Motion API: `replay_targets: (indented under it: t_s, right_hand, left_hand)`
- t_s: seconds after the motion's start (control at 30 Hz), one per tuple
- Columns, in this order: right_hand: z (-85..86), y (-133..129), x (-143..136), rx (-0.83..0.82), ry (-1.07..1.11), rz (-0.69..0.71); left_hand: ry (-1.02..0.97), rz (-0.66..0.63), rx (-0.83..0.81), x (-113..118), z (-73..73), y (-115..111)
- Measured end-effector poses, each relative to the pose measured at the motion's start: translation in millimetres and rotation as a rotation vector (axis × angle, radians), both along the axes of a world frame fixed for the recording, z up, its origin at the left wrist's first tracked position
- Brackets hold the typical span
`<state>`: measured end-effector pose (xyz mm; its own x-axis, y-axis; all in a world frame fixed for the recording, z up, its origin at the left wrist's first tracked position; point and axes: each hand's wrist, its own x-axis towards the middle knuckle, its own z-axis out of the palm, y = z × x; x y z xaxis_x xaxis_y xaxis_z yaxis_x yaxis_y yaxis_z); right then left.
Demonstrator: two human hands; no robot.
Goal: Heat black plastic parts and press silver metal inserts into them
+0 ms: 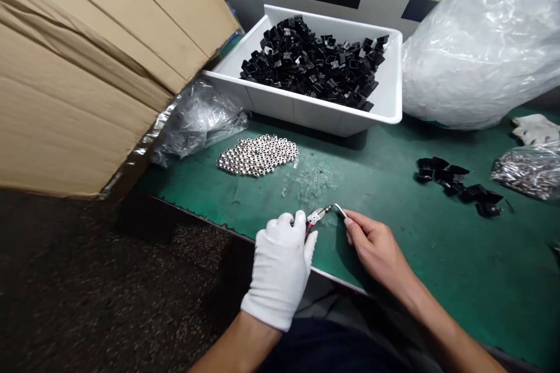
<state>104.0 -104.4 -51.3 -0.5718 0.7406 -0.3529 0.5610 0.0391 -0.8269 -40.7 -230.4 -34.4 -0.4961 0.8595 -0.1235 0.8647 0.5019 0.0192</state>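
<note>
My left hand (282, 265), in a white knit glove, is closed around a pair of pliers (317, 215) with red on the handles. At the tips of their jaws is a small dark piece, too small to make out. My bare right hand (371, 245) pinches an L-shaped hex key (340, 210), its bent end close to the jaws; whether they touch I cannot tell. Both tools are over the near edge of the green work surface (385, 186). Beyond my left hand lies a flat pile of small silvery metal nuts or rings (258, 154).
A white plastic bin (306, 106) full of small black parts (315, 61) stands behind. Several black parts (455, 180) and a bag of small metal pieces (527, 172) lie right. A cardboard box (87, 70) leans in left; a large clear plastic bag (476, 52) fills the back right.
</note>
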Motion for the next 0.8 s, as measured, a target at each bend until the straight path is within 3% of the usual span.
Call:
replay_targets:
  t_s: [0.27,0.4,0.63,0.8]
  right_hand:
    - [-7.3,4.3,-55.0,-0.132,0.09,-0.036]
    - [-11.6,6.3,-86.7,-0.119,0.106,-0.048]
    - [-11.2,10.4,-136.7,0.115,0.084,0.001]
    - [-7.1,5.3,-151.3,0.343,0.041,0.076]
  left_hand:
    - [0.034,0.17,0.036,-32.8,-3.4,-24.4]
    - [0.046,0.22,0.054,-43.8,-4.5,-28.0]
    - [0.032,0.267,0.116,-48.7,-6.1,-33.9]
    - [0.017,0.283,0.128,-47.5,-5.6,-36.5]
